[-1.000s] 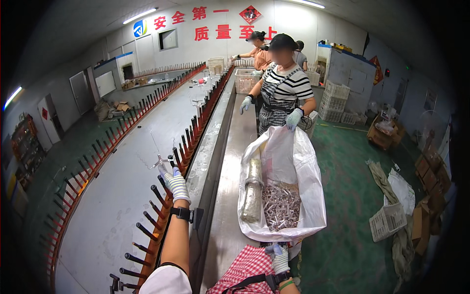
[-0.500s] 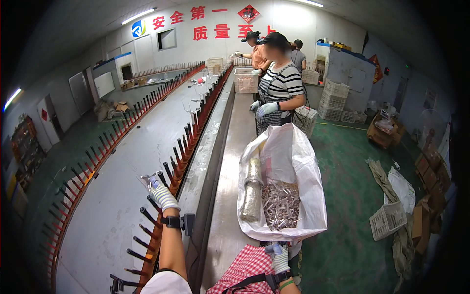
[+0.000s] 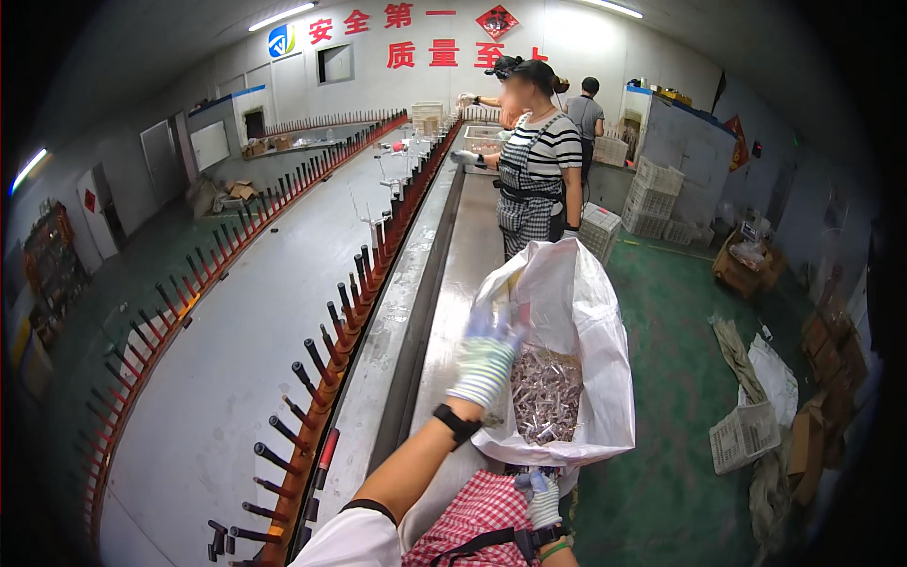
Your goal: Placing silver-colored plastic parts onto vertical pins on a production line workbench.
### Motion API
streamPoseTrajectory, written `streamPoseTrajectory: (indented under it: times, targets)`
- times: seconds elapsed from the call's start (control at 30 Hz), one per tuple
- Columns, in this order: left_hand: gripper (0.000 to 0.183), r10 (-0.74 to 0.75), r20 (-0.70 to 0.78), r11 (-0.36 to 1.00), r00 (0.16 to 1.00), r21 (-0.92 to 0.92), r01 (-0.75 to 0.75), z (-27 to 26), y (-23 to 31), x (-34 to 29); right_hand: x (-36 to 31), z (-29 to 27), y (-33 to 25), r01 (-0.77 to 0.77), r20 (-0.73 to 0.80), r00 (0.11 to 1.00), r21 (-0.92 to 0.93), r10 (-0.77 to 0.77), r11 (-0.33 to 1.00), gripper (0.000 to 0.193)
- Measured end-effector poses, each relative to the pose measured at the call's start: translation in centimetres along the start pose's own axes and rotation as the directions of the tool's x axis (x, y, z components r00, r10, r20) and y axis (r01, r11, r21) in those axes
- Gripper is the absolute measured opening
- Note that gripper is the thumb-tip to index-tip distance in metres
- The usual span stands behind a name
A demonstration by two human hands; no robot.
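Observation:
My left hand [image 3: 487, 354], in a striped glove, is over the left side of an open white sack [image 3: 605, 378]. Motion smears its fingers, so whether they hold anything is unclear. Inside the sack lies a heap of small, clear, shiny pieces [image 3: 546, 397]. The hand mostly covers a bundle in clear wrap on the sack's left. Low in the picture, my right hand [image 3: 541, 499], also gloved, is at the sack's near edge beside a red checked cloth [image 3: 468, 520]. Its fingers are bent together; what they grip is hidden.
On the left runs a line of black-tipped upright pegs [image 3: 316, 364] beside a wide grey surface [image 3: 236, 378]. A metal bench [image 3: 463, 246] carries the sack. Beyond it stands a co-worker [image 3: 543, 161], with others behind. White crates [image 3: 652, 194] and cartons [image 3: 808, 444] are on the right.
My left hand has swung right from the pegs, where it was at a small whitish piece, to the sack. My right hand has stayed put. The nearest co-worker has reached an arm toward the line.

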State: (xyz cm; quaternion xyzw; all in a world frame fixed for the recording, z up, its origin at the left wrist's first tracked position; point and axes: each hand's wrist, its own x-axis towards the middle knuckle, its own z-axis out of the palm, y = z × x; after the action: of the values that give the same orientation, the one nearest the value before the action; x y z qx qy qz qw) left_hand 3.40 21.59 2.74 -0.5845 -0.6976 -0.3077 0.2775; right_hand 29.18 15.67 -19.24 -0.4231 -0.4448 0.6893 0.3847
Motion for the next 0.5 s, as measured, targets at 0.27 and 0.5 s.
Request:
streamPoseTrajectory:
  times: [0.27, 0.5]
  targets:
    - [0.046, 0.165, 0.419, 0.968, 0.893, -0.241, -0.065, 3.1, 3.5, -9.5, -0.5, 0.3, -0.5, 0.006, -0.036, 0.999, -0.03, -0.007, 1.0, 0.038]
    - [0.053, -0.288, 0.231, 0.864, 0.929, -0.356, 0.356, 3.4, -5.8, -11.7, -0.3, 0.0, 0.0, -0.034, -0.001, 0.999, -0.05, 0.034, 0.998, 0.041]
